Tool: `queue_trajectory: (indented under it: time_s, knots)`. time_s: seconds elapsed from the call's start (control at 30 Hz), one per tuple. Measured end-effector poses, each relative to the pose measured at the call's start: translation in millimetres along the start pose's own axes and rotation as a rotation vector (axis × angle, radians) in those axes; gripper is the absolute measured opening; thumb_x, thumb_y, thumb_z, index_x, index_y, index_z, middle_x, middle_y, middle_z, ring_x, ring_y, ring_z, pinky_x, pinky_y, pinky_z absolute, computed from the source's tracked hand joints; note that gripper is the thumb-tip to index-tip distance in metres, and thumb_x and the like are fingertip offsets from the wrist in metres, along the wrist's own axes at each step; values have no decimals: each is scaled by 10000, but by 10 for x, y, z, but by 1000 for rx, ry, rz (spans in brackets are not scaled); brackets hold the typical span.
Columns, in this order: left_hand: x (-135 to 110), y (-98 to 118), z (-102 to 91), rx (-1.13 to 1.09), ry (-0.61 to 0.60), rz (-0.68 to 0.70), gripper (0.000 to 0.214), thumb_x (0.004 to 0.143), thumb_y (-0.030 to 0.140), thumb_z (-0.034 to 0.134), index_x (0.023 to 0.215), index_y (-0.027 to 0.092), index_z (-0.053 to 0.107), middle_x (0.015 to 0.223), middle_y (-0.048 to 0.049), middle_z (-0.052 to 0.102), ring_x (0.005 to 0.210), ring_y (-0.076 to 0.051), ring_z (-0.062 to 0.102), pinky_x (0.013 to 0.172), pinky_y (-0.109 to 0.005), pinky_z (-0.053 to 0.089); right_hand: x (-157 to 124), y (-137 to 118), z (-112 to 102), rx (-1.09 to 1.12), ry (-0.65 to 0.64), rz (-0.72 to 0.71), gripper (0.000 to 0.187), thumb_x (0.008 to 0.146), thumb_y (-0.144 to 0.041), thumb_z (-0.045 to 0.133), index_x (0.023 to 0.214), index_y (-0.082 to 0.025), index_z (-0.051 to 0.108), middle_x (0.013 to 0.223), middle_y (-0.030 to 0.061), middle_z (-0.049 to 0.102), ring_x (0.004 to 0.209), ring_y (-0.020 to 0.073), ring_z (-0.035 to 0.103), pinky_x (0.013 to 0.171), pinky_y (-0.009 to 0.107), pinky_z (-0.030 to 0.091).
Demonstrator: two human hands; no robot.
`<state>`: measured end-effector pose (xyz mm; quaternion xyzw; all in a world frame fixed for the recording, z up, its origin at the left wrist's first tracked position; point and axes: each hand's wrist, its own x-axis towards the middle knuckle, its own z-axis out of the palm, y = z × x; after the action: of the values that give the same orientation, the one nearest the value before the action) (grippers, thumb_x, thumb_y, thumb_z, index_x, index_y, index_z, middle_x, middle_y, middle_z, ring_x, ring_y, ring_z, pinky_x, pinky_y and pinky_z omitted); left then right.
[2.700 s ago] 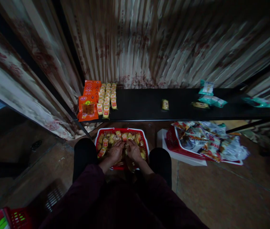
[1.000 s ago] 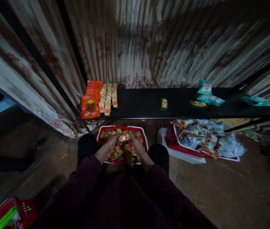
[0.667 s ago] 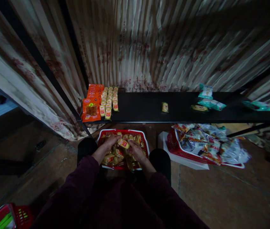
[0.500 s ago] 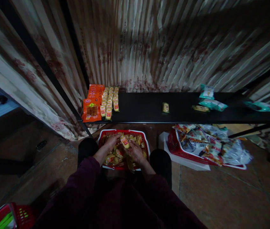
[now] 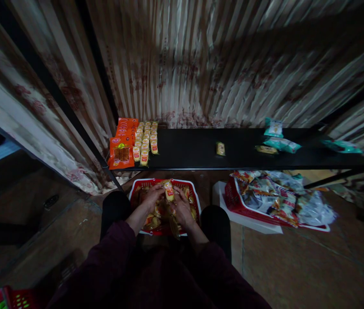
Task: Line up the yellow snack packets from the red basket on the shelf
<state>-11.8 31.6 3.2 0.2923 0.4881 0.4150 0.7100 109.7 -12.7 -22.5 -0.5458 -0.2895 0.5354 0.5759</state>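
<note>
Between my two hands is a small yellow wrapped snack cake point(image 5: 169, 191) with a red and white label, held upright above a basket. My left hand point(image 5: 152, 196) pinches it from the left, and my right hand point(image 5: 182, 206) grips its right side. Below them the red basket with a white rim point(image 5: 132, 189) holds many more of these wrapped cakes point(image 5: 152, 221). Clear wrapping hangs beneath my right hand. On the black shelf ahead, rows of the same cakes point(image 5: 144, 157) stand next to orange snack packets point(image 5: 122, 153).
Farther along the black shelf point(image 5: 188, 154) lie a single wrapped cake point(image 5: 220, 149) and teal packets point(image 5: 281, 144). A second red basket point(image 5: 233, 198) heaped with snack bags stands on the floor at right. Part of another red basket point(image 5: 17, 298) shows at bottom left.
The cake between my hands has turned more upright. The view has shifted slightly, and the shelf items look unchanged.
</note>
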Motion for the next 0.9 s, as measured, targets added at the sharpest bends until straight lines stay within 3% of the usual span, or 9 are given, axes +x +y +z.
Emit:
queue_trajectory:
  time_s: [0.13, 0.33, 0.5, 0.9]
  knots:
    - [23, 9, 29, -17, 36, 5, 166, 624, 220, 726, 773, 162, 683, 766, -24, 690, 631, -101, 578, 592, -208, 397, -16, -21, 22, 76, 13, 27, 441, 684, -544, 674, 1058, -312, 633, 1145, 32, 649, 967, 206, 639, 661, 281, 548]
    - [71, 29, 27, -38, 61, 17, 195, 616, 242, 741, 782, 159, 680, 748, -31, 682, 641, -113, 586, 604, -218, 412, -15, 16, 26, 151, -94, 28, 503, 673, -487, 722, 1120, -275, 628, 1109, 59, 664, 995, 225, 628, 747, 326, 549]
    - [75, 85, 71, -48, 86, 24, 218, 620, 289, 747, 781, 165, 668, 735, -31, 667, 642, -112, 584, 584, -210, 408, -30, -4, 48, 184, -64, 39, 500, 684, -436, 730, 1148, -294, 610, 1177, 45, 632, 977, 198, 625, 780, 315, 543]
    - [116, 81, 246, -45, 136, 66, 293, 617, 276, 773, 852, 166, 634, 811, -26, 675, 670, -130, 608, 678, -268, 462, -96, -163, 63, 247, 40, -11, 488, 676, -467, 718, 1117, -278, 630, 1116, 56, 667, 918, 200, 652, 768, 329, 545]
